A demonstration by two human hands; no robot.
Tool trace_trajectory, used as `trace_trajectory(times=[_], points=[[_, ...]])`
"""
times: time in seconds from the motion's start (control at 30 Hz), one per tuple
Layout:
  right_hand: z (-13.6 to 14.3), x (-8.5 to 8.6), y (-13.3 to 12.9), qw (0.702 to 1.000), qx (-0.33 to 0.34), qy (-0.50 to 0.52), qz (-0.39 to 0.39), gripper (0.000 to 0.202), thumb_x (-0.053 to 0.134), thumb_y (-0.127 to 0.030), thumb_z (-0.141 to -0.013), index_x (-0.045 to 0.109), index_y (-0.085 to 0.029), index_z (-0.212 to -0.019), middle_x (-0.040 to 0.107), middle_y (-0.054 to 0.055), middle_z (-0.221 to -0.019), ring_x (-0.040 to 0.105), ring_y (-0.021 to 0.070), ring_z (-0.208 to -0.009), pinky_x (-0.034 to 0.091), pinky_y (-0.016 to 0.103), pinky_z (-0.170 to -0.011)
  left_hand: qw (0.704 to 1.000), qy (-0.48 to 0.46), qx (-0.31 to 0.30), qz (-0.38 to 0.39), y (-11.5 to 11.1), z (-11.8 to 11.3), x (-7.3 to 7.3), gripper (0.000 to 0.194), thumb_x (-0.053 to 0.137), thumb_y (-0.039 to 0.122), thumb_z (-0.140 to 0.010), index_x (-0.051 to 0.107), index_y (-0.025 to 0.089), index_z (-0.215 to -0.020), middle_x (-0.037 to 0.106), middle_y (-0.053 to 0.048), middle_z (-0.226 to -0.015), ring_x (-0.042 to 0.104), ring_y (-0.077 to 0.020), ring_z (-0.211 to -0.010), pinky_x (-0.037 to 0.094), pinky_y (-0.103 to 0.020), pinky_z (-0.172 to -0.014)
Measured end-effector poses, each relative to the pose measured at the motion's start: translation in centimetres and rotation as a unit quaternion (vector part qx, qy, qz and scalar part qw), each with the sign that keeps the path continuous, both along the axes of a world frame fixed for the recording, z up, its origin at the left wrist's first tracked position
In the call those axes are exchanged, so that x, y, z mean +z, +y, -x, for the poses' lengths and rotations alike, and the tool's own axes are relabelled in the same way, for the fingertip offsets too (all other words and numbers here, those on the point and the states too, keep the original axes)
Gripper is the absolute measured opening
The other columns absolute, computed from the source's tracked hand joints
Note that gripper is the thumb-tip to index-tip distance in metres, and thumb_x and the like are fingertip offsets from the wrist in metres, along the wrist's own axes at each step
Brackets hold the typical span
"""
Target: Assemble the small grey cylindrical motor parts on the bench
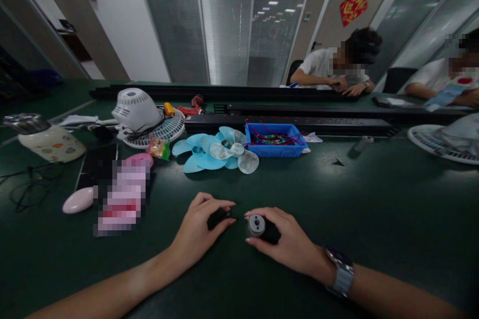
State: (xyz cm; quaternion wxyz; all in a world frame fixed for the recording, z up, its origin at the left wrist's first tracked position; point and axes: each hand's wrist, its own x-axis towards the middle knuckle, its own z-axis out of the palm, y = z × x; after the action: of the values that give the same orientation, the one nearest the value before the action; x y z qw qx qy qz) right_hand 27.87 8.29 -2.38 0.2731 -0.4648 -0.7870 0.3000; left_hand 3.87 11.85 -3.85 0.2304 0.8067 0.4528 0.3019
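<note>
We have the metal cylinder (pixel 256 225) in our right hand (pixel 286 239), thumb on the near side and fingers curled round the far side, its pale, holed end turned up towards us. It sits low over the green table (pixel 337 194), beside our left hand (pixel 200 224). That hand is bent in a loose pinch around something dark; the light is poor there, so we cannot tell whether it grips a part or only frames shadow.

We judge the cylinder stiff and fairly heavy for its bulk, with a smooth casing that may slip. The side wall looks the best hold, leaving the holed end uncovered.

Beyond our hands, the blue fan blades (pixel 200 157) and a clear fan blade (pixel 248 162) lie overlapped; they look light, thin and easily cracked. Beside them, the blue bin (pixel 276 148) holds a tangle of wires, likely to snag. The black rails (pixel 292 123) run behind, barring a straight reach to the far side. A similar cylinder (pixel 363 143) lies farther right, and a person (pixel 318 67) sits across the table.
</note>
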Motion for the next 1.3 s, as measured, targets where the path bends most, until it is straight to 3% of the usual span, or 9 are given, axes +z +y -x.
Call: trace_trajectory(times=[0.57, 0.73, 0.87, 1.0, 1.1, 1.2, 1.3], points=[[0.1, -0.6, 0.1, 1.000, -0.006, -0.001, 0.008, 0.040, 0.070, -0.041, -0.082, 0.060, -0.029, -0.119, 0.067, 0.002, -0.115, 0.063, 0.0213, -0.106, 0.052, 0.041, -0.094, 0.999, -0.018, -0.017, -0.022, -0.4, -0.2, 0.0, 0.024, 0.066, 0.018, -0.084, 0.070, 0.025, -0.107, 0.068, -0.005, -0.100, 0.059, -0.0197, -0.095, 0.053, -0.038, -0.085], [-0.5, -0.1, 0.2, 0.999, -0.045, 0.014, -0.007, 0.036, 0.068, -0.039, -0.083, 0.062, -0.029, -0.118, 0.068, 0.003, -0.116, 0.065, 0.0215, -0.106, 0.053, 0.039, -0.094, 0.999, -0.012, -0.025, -0.022, -0.5, -0.1, 0.1, 0.024, 0.065, 0.019, -0.085, 0.070, 0.025, -0.108, 0.068, -0.006, -0.101, 0.059, -0.0208, -0.096, 0.052, -0.039, -0.085], [-5.6, 0.0, 0.9, 0.984, -0.157, -0.002, -0.087, 0.041, 0.065, -0.050, -0.082, 0.063, -0.025, -0.116, 0.070, 0.006, -0.114, 0.067, 0.0244, -0.104, 0.054, 0.042, -0.094, 0.998, -0.002, -0.046, -0.031, -0.5, 0.0, 0.4, 0.024, 0.063, 0.019, -0.086, 0.068, 0.024, -0.109, 0.070, -0.006, -0.102, 0.058, -0.0218, -0.098, 0.051, -0.039, -0.085], [-13.7, -1.1, 1.7, 0.928, -0.335, -0.067, -0.149, 0.058, 0.060, -0.068, -0.076, 0.064, -0.023, -0.113, 0.073, 0.009, -0.103, 0.070, 0.0307, -0.094, 0.055, 0.048, -0.085, 0.996, 0.027, -0.067, -0.058, -0.6, 0.1, 0.5, 0.027, 0.059, 0.018, -0.089, 0.065, 0.024, -0.115, 0.071, -0.005, -0.103, 0.057, -0.0222, -0.101, 0.049, -0.039, -0.085], [-18.5, -2.2, 2.2, 0.891, -0.413, -0.119, -0.148, 0.059, 0.061, -0.070, -0.071, 0.067, -0.024, -0.106, 0.073, 0.012, -0.099, 0.070, 0.0348, -0.090, 0.055, 0.050, -0.077, 0.991, 0.057, -0.073, -0.093, -0.7, 0.0, 0.3, 0.027, 0.056, 0.019, -0.092, 0.063, 0.023, -0.117, 0.070, -0.006, -0.104, 0.056, -0.0228, -0.102, 0.047, -0.039, -0.084], [-20.4, -3.0, 2.5, 0.883, -0.435, -0.129, -0.122, 0.051, 0.067, -0.065, -0.069, 0.068, -0.025, -0.101, 0.073, 0.015, -0.094, 0.070, 0.0338, -0.084, 0.054, 0.045, -0.069, 0.987, 0.083, -0.074, -0.116, -0.9, -0.1, 0.3, 0.026, 0.054, 0.020, -0.094, 0.063, 0.022, -0.118, 0.070, -0.006, -0.103, 0.056, -0.0228, -0.101, 0.046, -0.038, -0.083], [-20.3, -3.2, 2.7, 0.889, -0.429, -0.125, -0.103, 0.048, 0.067, -0.063, -0.071, 0.068, -0.025, -0.101, 0.072, 0.015, -0.092, 0.070, 0.0312, -0.079, 0.052, 0.043, -0.065, 0.984, 0.100, -0.076, -0.127, -0.9, -0.2, 0.3, 0.027, 0.053, 0.020, -0.094, 0.062, 0.022, -0.120, 0.069, -0.006, -0.103, 0.056, -0.0224, -0.101, 0.046, -0.038, -0.084]])
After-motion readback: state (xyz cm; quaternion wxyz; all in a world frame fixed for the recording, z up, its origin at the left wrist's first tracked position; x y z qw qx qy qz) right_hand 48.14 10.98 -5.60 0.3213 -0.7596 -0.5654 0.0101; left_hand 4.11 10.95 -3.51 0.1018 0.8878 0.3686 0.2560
